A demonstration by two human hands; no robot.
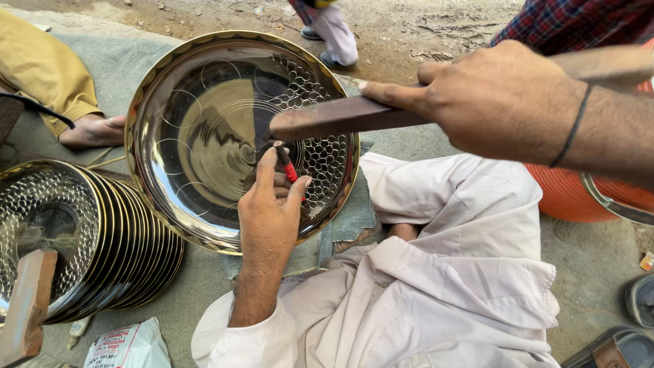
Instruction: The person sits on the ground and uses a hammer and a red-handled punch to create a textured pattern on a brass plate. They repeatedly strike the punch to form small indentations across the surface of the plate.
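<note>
A large round shiny brass plate [197, 129] leans tilted in front of me, its right part covered with a punched circle pattern. My left hand [269, 204] rests on the plate's lower right and pinches a small red-tipped punch tool [286, 163] against the surface. My right hand [497, 102] is raised on the right, shut on a dark wooden mallet handle [340, 116] that hovers across the plate's right side above the punch.
A stack of several patterned brass plates [82, 238] lies at the left. An orange ribbed container [579, 194] stands at right. Another seated person's foot [92, 131] and tan trousers are at top left; a standing person's feet [330, 34] are at top.
</note>
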